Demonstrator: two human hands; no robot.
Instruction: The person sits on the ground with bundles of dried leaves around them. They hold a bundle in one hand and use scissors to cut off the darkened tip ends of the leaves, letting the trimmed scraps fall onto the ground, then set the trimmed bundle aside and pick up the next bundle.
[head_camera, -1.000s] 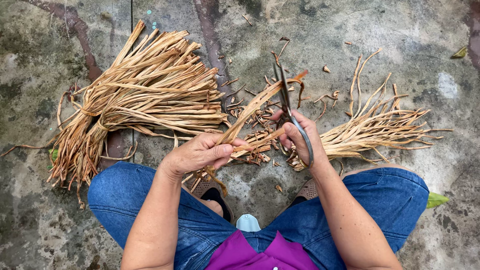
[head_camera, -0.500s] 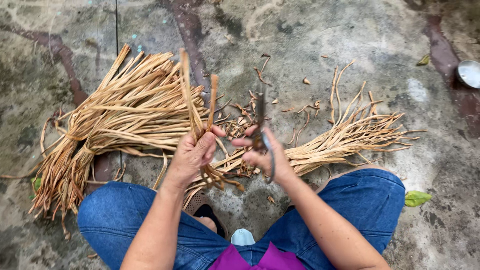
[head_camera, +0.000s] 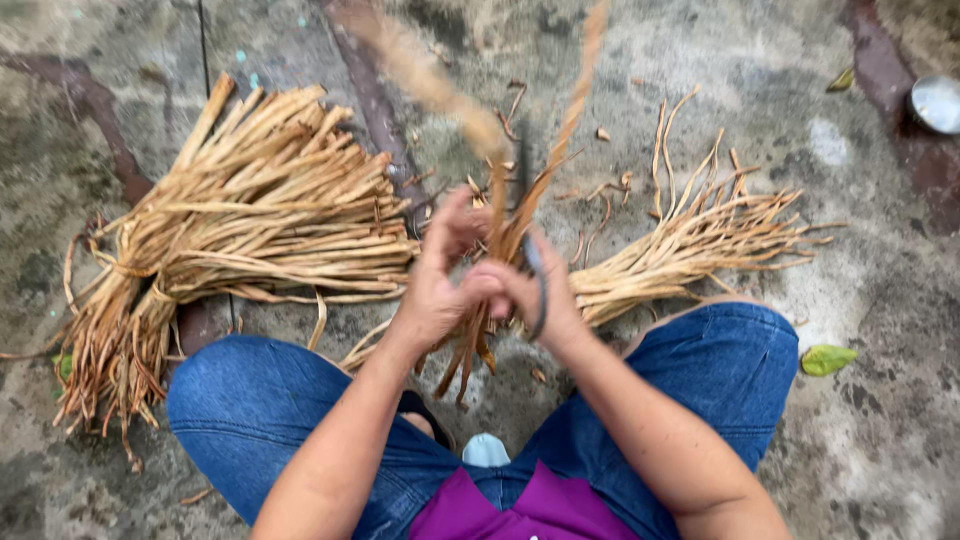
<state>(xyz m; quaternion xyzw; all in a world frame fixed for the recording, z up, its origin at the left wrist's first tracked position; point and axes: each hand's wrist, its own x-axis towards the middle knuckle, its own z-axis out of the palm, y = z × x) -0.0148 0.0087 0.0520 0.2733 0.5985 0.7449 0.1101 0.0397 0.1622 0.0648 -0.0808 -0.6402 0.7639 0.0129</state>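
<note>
My left hand grips a few long dried plant stalks held upright; their upper ends are blurred with motion. My right hand is closed on dark metal shears and also pinches the same stalks, touching my left hand. The stalks' lower ends hang between my knees. A big bundle of dried stalks lies on the ground to my left. A smaller, thinner pile of stalks lies to my right.
I squat in blue jeans on a stained concrete floor. Short stalk scraps are scattered ahead. A green leaf lies by my right knee and a metal bowl sits at the far right.
The stalks have swung from lying sideways to upright in front of me. My hands have come together, and the view has shifted so the metal bowl shows at the right.
</note>
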